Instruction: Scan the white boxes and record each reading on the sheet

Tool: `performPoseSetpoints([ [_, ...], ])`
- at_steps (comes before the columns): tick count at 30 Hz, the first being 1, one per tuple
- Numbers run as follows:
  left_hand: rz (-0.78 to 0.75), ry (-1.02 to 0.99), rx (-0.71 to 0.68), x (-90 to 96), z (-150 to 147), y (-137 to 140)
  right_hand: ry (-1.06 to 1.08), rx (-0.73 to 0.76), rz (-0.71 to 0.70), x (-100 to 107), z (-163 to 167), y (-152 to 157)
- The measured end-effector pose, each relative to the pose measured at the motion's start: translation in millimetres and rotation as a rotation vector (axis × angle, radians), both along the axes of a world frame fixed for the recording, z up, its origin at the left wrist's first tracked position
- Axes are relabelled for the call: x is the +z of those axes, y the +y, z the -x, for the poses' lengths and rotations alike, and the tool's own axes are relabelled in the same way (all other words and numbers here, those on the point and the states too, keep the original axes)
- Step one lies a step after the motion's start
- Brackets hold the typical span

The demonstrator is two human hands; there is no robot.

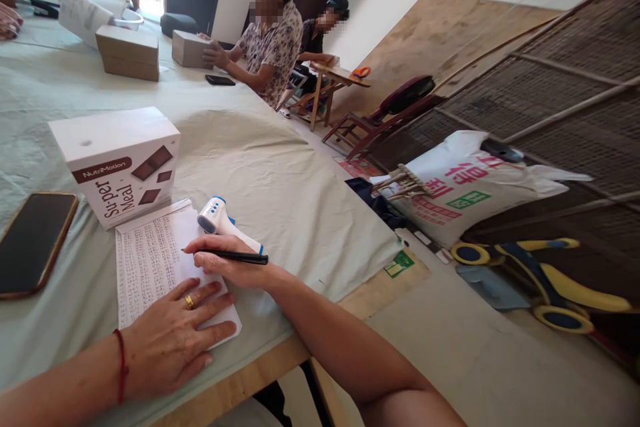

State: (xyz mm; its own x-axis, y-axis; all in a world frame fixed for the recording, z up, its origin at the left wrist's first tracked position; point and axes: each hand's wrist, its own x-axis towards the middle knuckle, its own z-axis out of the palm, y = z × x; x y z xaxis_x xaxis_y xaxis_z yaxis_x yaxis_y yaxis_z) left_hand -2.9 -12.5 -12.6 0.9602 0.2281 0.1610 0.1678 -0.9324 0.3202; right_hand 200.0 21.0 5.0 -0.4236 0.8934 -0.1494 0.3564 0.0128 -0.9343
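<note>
A notebook (pixel 145 267) lies on the cloth-covered table, its page partly filled with rows of handwriting. My left hand (pixel 173 333) rests flat on the lower part of the page, fingers spread, with a gold ring and a red cord at the wrist. Between the fingers of my right hand (pixel 233 263) is a black pen (pixel 245 257), its tip at the page beside the written rows. Just beyond that hand lies a white and blue infrared thermometer (pixel 217 213). A white NutriMotion box (pixel 120 160) stands at the notebook's far edge.
A phone (pixel 37 243) lies at the left. Farther back are a cardboard box (pixel 129 53) and a person (pixel 273 33) whose hands touch another box (pixel 187 49). Right of the table edge, a white sack (pixel 455 180) and a blue-yellow ride-on toy (pixel 545 280) stand on the floor.
</note>
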Motion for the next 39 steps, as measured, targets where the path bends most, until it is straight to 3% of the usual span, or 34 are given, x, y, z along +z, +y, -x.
performPoseSetpoints([
  [7,0.005,-0.104,0.018,-2.4,-7.3,-1.2,0.225,-0.159,-0.13,-17.1,13.9,-4.7],
  [10,0.003,-0.09,-0.007,-2.2,-9.8,1.4,0.28,-0.22,-0.108,-20.5,21.2,-5.9],
  [20,-0.003,-0.153,-0.015,-7.0,-18.3,3.7,0.16,-0.26,-0.11,-15.9,25.4,-6.8],
  [39,-0.028,-0.146,-0.006,-10.4,-18.9,3.3,0.131,-0.317,-0.136,-14.5,27.4,-8.2],
])
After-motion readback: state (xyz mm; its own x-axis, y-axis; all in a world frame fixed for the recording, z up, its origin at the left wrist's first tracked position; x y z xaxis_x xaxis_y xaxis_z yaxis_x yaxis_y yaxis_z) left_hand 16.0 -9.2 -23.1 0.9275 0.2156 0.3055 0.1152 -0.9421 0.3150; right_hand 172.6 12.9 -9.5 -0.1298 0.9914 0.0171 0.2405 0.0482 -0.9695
